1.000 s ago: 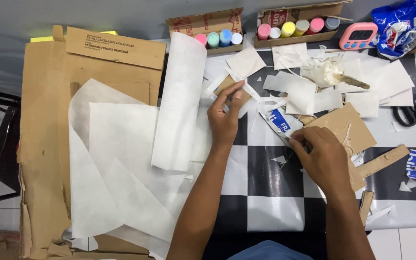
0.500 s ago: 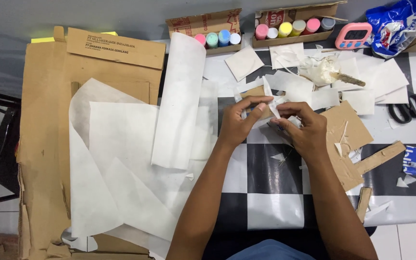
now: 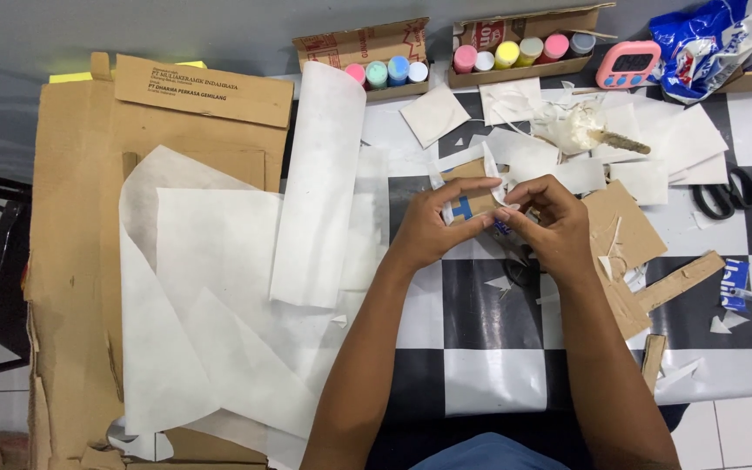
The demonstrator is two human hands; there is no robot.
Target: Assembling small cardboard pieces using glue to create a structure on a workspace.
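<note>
Left hand [image 3: 428,228] and right hand [image 3: 550,222], each grip closed on a small cardboard piece [image 3: 470,207], apparently paper-wrapped, held above the checkered table [image 3: 489,296] beside white sheets [image 3: 219,261].

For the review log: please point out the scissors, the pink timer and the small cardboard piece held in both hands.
Scissors [image 3: 722,197]: head view, on the black handles.
Pink timer [image 3: 627,64]: head view, on the middle of its front.
Small cardboard piece [image 3: 473,207]: head view, on the brown face between the thumbs.
</note>
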